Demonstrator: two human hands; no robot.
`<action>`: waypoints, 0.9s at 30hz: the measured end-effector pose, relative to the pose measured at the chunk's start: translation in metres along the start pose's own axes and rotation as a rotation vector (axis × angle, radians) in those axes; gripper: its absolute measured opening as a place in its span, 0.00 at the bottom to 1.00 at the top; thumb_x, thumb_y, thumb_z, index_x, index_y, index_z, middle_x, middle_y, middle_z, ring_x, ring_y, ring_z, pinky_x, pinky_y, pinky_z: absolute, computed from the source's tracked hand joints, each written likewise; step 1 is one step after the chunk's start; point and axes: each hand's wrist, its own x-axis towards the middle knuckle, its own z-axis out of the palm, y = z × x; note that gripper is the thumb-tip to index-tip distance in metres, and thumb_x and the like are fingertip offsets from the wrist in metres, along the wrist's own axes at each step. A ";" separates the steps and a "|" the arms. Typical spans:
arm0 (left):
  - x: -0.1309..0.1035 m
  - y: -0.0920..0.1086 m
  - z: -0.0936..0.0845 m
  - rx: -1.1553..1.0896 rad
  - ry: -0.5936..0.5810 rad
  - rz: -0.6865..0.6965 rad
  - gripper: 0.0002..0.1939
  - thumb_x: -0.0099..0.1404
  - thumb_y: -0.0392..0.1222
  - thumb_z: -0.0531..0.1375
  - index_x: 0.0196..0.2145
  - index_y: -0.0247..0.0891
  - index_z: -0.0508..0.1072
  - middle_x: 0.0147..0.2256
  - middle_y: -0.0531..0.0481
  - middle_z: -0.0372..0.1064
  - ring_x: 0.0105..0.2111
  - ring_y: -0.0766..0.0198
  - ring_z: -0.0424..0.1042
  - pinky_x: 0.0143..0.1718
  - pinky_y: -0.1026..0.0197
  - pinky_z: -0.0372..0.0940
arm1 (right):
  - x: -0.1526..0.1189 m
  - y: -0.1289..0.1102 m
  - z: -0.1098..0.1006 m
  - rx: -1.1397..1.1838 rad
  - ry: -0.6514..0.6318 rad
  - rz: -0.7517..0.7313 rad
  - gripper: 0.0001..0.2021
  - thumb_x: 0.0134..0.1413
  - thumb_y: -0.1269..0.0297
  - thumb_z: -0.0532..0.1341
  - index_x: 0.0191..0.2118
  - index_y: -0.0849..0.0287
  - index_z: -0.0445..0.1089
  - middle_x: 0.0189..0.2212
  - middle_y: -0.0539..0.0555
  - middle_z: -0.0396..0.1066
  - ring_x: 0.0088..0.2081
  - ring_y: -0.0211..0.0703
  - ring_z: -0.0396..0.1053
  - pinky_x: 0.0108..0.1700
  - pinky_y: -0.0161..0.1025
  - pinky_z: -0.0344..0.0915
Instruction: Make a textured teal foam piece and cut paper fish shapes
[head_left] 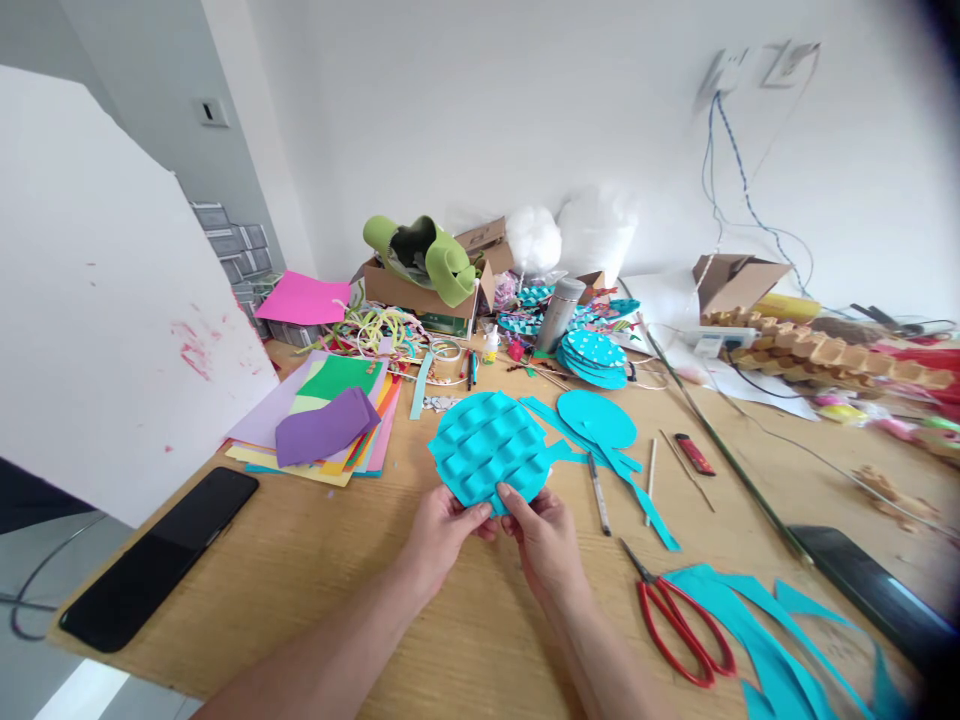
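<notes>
Over the middle of the table [360, 585], back from its near edge, a turquoise woven disc [491, 445] is held up in both hands, its raised squares facing the wearer. The left hand [452, 523] pinches the disc's near rim with the thumb on top and the fingers curled beneath; the right hand [541, 525] does the same just beside it, its thumb lying further in over the weave. The step in hand looks like handling or checking this rim, with the weave apparently formed. A next move would seem to call for a steady two-sided pinch, light enough not to flatten the raised squares. Towards the right edge of the table, a plain turquoise disc [600, 415] lies among loose strips [654, 512], with a pen [599, 493] alongside. Nearer the near right corner are red-handled scissors [688, 630], jaws slightly parted or closed, I cannot tell, beside turquoise offcuts [772, 625]. A black phone [161, 555] lies by the near left corner, and coloured paper sheets [341, 378] lie along the left edge.
</notes>
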 end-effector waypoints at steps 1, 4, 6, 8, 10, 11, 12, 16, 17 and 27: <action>0.000 0.000 0.000 -0.002 0.001 -0.001 0.13 0.53 0.47 0.68 0.32 0.34 0.77 0.29 0.45 0.76 0.28 0.59 0.73 0.33 0.59 0.66 | 0.000 0.000 0.000 -0.004 0.005 -0.005 0.16 0.39 0.55 0.72 0.24 0.60 0.67 0.18 0.48 0.67 0.20 0.34 0.60 0.24 0.34 0.56; 0.000 0.000 0.000 -0.005 0.005 -0.003 0.14 0.52 0.47 0.69 0.32 0.34 0.77 0.29 0.45 0.76 0.28 0.60 0.72 0.32 0.59 0.66 | -0.001 0.000 0.001 -0.006 0.005 -0.013 0.16 0.40 0.55 0.71 0.23 0.59 0.66 0.17 0.48 0.66 0.19 0.34 0.59 0.23 0.34 0.56; 0.000 0.000 0.000 -0.006 0.007 -0.006 0.13 0.52 0.46 0.68 0.32 0.34 0.77 0.29 0.45 0.76 0.28 0.60 0.72 0.32 0.59 0.65 | -0.001 0.001 0.001 0.003 -0.011 -0.013 0.16 0.41 0.55 0.71 0.23 0.59 0.66 0.17 0.48 0.66 0.19 0.34 0.60 0.23 0.34 0.56; 0.000 0.001 0.000 -0.010 0.007 -0.010 0.12 0.53 0.46 0.68 0.32 0.35 0.77 0.29 0.45 0.76 0.28 0.59 0.73 0.32 0.59 0.65 | -0.001 0.002 0.001 0.018 -0.035 -0.015 0.16 0.43 0.55 0.70 0.23 0.59 0.65 0.17 0.48 0.66 0.19 0.35 0.61 0.23 0.35 0.57; 0.000 0.002 0.001 -0.016 0.009 -0.013 0.11 0.53 0.45 0.68 0.31 0.35 0.77 0.29 0.45 0.76 0.28 0.59 0.73 0.32 0.59 0.65 | -0.002 0.003 0.002 0.038 -0.049 -0.016 0.15 0.45 0.55 0.69 0.24 0.59 0.66 0.17 0.48 0.66 0.19 0.35 0.61 0.24 0.35 0.57; 0.000 0.003 0.001 -0.018 0.010 -0.014 0.11 0.53 0.45 0.68 0.31 0.35 0.77 0.28 0.45 0.76 0.28 0.59 0.73 0.31 0.59 0.65 | -0.002 0.003 0.002 0.048 -0.055 -0.012 0.15 0.45 0.55 0.69 0.24 0.59 0.66 0.17 0.48 0.66 0.20 0.35 0.62 0.24 0.35 0.57; 0.000 0.003 0.001 -0.020 0.012 -0.012 0.10 0.53 0.44 0.67 0.31 0.35 0.77 0.28 0.45 0.76 0.28 0.59 0.73 0.31 0.59 0.65 | -0.002 0.002 0.002 0.058 -0.061 -0.005 0.15 0.46 0.56 0.69 0.24 0.59 0.66 0.17 0.48 0.66 0.20 0.35 0.62 0.24 0.35 0.57; 0.000 0.004 0.002 -0.040 0.009 0.010 0.09 0.54 0.43 0.67 0.30 0.35 0.76 0.28 0.46 0.75 0.28 0.61 0.72 0.33 0.59 0.66 | -0.004 0.001 0.004 0.103 -0.076 0.028 0.15 0.45 0.55 0.70 0.25 0.59 0.67 0.18 0.49 0.67 0.20 0.35 0.63 0.23 0.34 0.57; 0.001 0.004 0.003 -0.047 0.000 0.014 0.09 0.54 0.43 0.67 0.31 0.35 0.76 0.28 0.46 0.75 0.28 0.61 0.72 0.33 0.59 0.66 | -0.005 0.000 0.004 0.115 -0.072 0.037 0.15 0.45 0.55 0.70 0.25 0.59 0.67 0.17 0.48 0.67 0.20 0.35 0.63 0.23 0.34 0.58; 0.002 0.002 0.000 -0.011 -0.008 -0.001 0.11 0.52 0.44 0.68 0.30 0.34 0.76 0.28 0.46 0.75 0.28 0.61 0.73 0.31 0.61 0.65 | -0.002 0.005 0.005 0.113 -0.085 0.011 0.15 0.46 0.56 0.69 0.24 0.59 0.66 0.17 0.48 0.66 0.19 0.35 0.63 0.23 0.35 0.58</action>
